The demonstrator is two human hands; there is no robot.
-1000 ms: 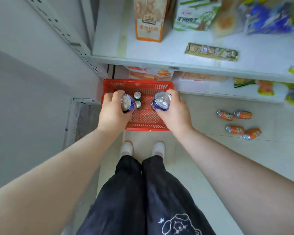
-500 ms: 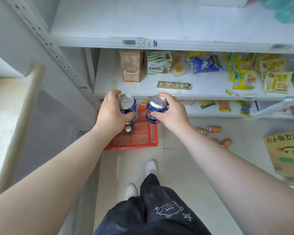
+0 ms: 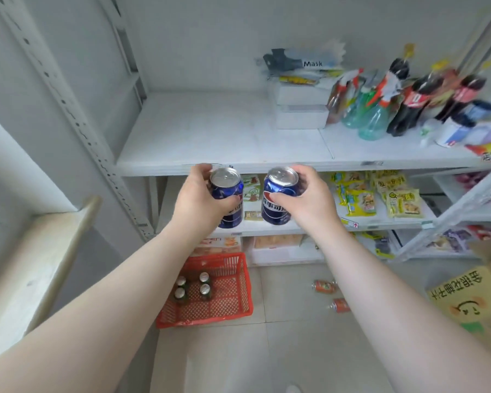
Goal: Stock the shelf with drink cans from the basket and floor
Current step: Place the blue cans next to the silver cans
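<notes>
Two blue cola cans are being held upright, one in each hand, just in front of the white shelf (image 3: 210, 131) and level with its front edge. The left can (image 3: 227, 186) is being gripped by the left hand (image 3: 200, 201), fingers and thumb curled round its side. The right can (image 3: 278, 197) is being clasped likewise by the right hand (image 3: 309, 201). Below, four dark cans (image 3: 204, 289) are being kept standing in the red basket (image 3: 230, 303) on the floor, and two orange cans (image 3: 323, 286) are lying on the tiles to its right.

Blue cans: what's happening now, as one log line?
left hand grips left blue can | right hand grips right blue can | both upright, apart, near shelf | green cans in basket
</notes>
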